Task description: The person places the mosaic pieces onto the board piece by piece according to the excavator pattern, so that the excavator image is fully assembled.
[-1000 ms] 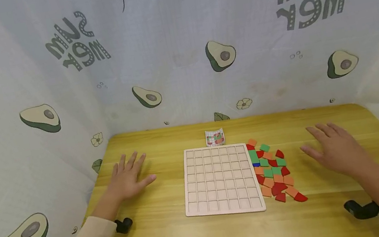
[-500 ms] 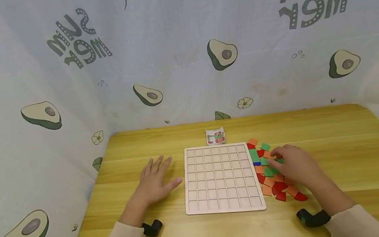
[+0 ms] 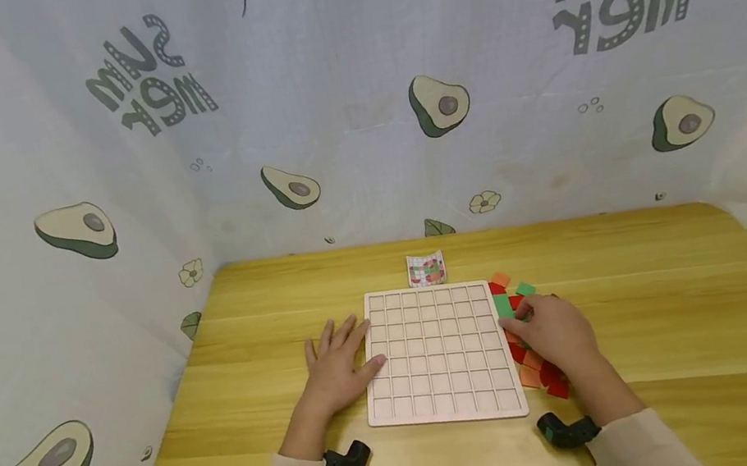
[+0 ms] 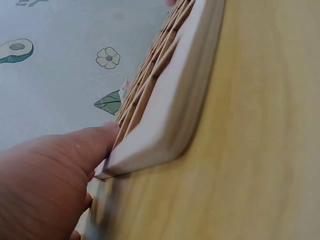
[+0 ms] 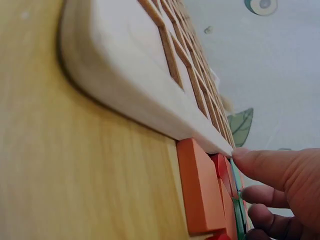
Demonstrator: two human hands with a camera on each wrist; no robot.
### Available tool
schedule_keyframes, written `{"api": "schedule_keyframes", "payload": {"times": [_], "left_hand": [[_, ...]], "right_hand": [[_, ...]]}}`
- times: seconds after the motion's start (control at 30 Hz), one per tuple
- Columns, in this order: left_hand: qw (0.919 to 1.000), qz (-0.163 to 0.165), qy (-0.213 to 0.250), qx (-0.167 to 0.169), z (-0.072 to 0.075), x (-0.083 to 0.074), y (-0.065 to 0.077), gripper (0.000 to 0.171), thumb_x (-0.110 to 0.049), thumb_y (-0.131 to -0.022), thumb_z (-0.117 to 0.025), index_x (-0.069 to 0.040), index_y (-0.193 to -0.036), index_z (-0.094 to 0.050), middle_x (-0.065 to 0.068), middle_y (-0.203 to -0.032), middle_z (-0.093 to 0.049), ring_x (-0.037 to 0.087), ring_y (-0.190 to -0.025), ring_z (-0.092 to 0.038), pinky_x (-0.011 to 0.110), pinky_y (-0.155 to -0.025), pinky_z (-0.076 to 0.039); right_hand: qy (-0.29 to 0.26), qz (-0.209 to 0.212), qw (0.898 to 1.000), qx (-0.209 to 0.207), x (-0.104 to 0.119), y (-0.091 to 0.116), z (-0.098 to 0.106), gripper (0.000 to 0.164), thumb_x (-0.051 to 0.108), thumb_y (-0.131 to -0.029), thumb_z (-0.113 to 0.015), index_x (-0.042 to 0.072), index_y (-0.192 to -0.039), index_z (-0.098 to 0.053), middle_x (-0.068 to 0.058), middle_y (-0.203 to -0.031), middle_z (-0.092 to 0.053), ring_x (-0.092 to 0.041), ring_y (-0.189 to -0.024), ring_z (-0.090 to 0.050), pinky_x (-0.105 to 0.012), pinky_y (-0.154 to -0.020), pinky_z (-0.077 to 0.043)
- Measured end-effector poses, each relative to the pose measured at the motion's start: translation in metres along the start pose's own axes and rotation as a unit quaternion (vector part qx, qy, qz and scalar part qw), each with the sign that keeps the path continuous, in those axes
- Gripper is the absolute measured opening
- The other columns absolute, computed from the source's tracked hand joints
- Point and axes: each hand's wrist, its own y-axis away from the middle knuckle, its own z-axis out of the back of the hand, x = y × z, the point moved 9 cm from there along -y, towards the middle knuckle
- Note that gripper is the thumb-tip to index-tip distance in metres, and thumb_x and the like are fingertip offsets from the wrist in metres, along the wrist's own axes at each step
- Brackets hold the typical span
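Tiles in orange, red and green lie packed along the right edge of the gridded board, so taking one cleanly probably calls for a fingertip slipped to a free side rather than a push from above, which could knock its neighbours askew. The green tile just beside that edge leaves little room on its board side; a grip on two opposite edges, with the thumb kept off the rim, would likely be neatest. Light weight from the left hand on the frame should be enough against skidding, while hard pressing might shift it. That hand reaches in from the near left, back upward and fingers spread, with the thumb tip on the board's left rim and the forefinger at the same edge. The right hand arches over the pile from the near right, its thumb pointing toward the board's right edge and the other fingers bent beneath. In the right wrist view the fingers overlap the green pieces at a steep slant, so whether they pinch a tile or merely touch one cannot be told. A printed card sits on the table beside the board's far edge.
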Motion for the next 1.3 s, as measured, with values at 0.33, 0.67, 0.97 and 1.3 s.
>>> {"api": "schedule_keyframes", "payload": {"times": [0.33, 0.67, 0.97, 1.3], "left_hand": [[0.9984, -0.009, -0.036, -0.043, -0.002, 0.000, 0.002, 0.066, -0.057, -0.101, -0.053, -0.026, -0.158, -0.042, 0.006, -0.167, -0.034, 0.043, -0.158, -0.017, 0.075, -0.119, -0.002], [0.9973, -0.010, -0.045, -0.058, -0.005, 0.004, 0.001, 0.066, -0.059, -0.100, -0.052, -0.029, -0.157, -0.042, 0.004, -0.167, -0.035, 0.042, -0.158, -0.018, 0.075, -0.120, -0.003], [0.9975, -0.008, -0.041, -0.057, -0.004, 0.002, 0.003, 0.066, -0.058, -0.099, -0.053, -0.029, -0.157, -0.042, 0.003, -0.167, -0.034, 0.041, -0.158, -0.017, 0.074, -0.120, -0.002], [0.9974, -0.004, -0.044, -0.057, -0.005, 0.003, 0.002, 0.065, -0.058, -0.099, -0.053, -0.030, -0.157, -0.042, 0.002, -0.167, -0.034, 0.040, -0.158, -0.017, 0.073, -0.121, -0.001]], "right_hand": [[-0.025, 0.001, 1.000, -0.013, -0.004, -0.002, 0.000, 0.040, 0.043, -0.093, -0.073, 0.004, -0.102, -0.067, -0.009, -0.083, -0.066, -0.022, -0.072, -0.056, -0.029, -0.059, -0.040], [-0.046, 0.039, 0.998, -0.021, -0.018, -0.006, -0.002, 0.031, 0.037, -0.095, -0.072, 0.008, -0.105, -0.068, -0.008, -0.087, -0.059, -0.023, -0.080, -0.051, -0.030, -0.066, -0.040], [-0.006, 0.051, 0.998, -0.028, -0.014, -0.002, 0.001, 0.033, 0.038, -0.093, -0.074, 0.007, -0.104, -0.071, -0.013, -0.093, -0.061, -0.025, -0.081, -0.053, -0.033, -0.068, -0.043], [0.002, 0.046, 0.999, -0.023, -0.014, -0.002, 0.001, 0.045, 0.039, -0.093, -0.074, 0.004, -0.121, -0.070, -0.013, -0.096, -0.063, -0.028, -0.087, -0.054, -0.043, -0.077, -0.053]]}}
